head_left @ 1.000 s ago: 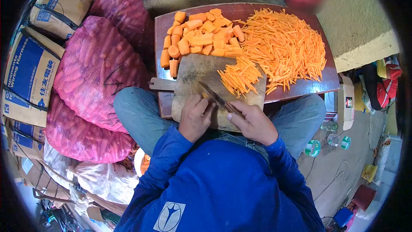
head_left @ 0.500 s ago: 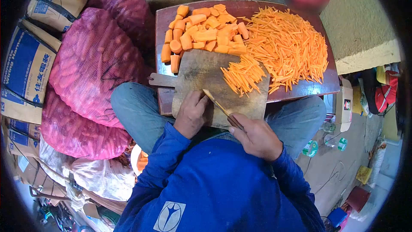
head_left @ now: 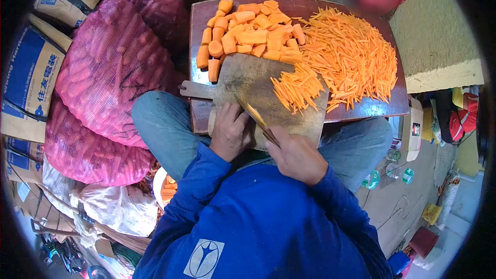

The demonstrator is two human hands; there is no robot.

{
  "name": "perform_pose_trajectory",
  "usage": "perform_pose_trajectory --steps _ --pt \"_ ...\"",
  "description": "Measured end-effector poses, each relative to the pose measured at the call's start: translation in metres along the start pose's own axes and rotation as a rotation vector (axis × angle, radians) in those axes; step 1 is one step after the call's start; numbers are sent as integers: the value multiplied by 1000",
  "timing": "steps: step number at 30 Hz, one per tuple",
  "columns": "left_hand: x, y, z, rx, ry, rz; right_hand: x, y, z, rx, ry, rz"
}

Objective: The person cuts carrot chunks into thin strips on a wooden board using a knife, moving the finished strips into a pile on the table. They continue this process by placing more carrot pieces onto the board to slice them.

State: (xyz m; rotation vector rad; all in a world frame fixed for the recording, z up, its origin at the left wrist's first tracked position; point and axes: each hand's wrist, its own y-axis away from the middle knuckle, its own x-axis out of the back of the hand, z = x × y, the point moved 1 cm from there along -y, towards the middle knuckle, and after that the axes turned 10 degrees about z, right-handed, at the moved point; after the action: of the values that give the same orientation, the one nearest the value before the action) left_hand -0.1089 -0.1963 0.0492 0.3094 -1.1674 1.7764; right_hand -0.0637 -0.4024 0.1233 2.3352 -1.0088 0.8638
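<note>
My right hand (head_left: 298, 156) grips a knife (head_left: 257, 117), its blade slanting up and left across the wooden cutting board (head_left: 240, 75). Beside the blade's tip, my left hand (head_left: 230, 130) is closed with its fingers curled down at the board's near left part. Whatever those fingers hold is hidden behind them and the blade. A small heap of carrot strips (head_left: 298, 90) lies on the right side of the board. Behind the board are peeled carrot chunks (head_left: 253, 37), and a large pile of carrot strips (head_left: 356, 57) spreads to the right.
The board rests on a dark red table (head_left: 380, 107) and reaches over my crossed legs. Full pink mesh sacks (head_left: 113, 72) and cardboard boxes (head_left: 26, 77) crowd the left. A white container (head_left: 161, 186) with carrot pieces sits low at left. Plastic bottles (head_left: 371, 179) lie right.
My right hand has moved left and slightly up, bringing the knife closer to my left hand's fingers. My left hand stays at the board. The view has shifted slightly.
</note>
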Motion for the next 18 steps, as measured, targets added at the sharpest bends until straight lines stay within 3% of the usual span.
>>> perform_pose_trajectory --steps 7,18 --pt "-1 6 -3 2 22 3 3 0 1 35 -56 -6" --pt "-10 8 -3 72 35 62 14 -4 11 39 -191 154"
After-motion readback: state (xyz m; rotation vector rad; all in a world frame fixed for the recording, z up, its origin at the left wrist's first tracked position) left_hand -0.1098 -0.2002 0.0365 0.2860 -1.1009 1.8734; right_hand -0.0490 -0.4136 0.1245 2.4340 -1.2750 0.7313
